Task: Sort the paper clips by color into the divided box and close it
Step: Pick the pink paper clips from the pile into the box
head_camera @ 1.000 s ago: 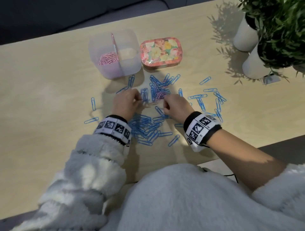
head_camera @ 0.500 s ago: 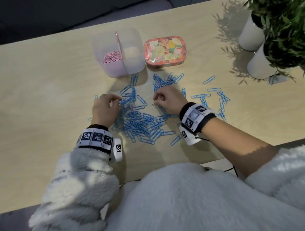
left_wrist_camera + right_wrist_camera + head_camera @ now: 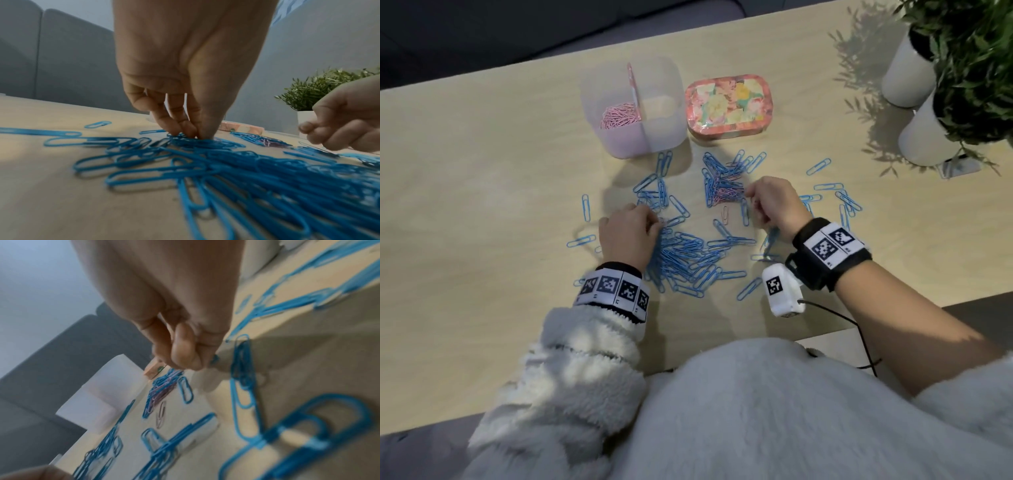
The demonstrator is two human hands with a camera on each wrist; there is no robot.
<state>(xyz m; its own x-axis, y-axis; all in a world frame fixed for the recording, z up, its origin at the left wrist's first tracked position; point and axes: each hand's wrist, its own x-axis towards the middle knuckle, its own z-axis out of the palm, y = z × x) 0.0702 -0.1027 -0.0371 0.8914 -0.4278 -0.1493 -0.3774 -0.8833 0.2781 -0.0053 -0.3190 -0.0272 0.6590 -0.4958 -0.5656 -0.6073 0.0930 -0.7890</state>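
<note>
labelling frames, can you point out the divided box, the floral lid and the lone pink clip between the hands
divided box [image 3: 666,130]: head view, bare front wall of the right compartment.
floral lid [image 3: 729,102]: head view, middle of its patterned top.
lone pink clip [image 3: 726,214]: head view, middle of the clip.

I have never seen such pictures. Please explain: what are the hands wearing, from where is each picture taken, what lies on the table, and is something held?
No machine: a person's bare hands with marker bands and small wrist cameras. One picture looks down from the head, the other two along each hand. On the table lie many blue clips, one pink clip, a divided box with pink clips in its left half, and a floral lid. The left hand pinches at the blue pile; the right hand is curled, its hold unclear.
</note>
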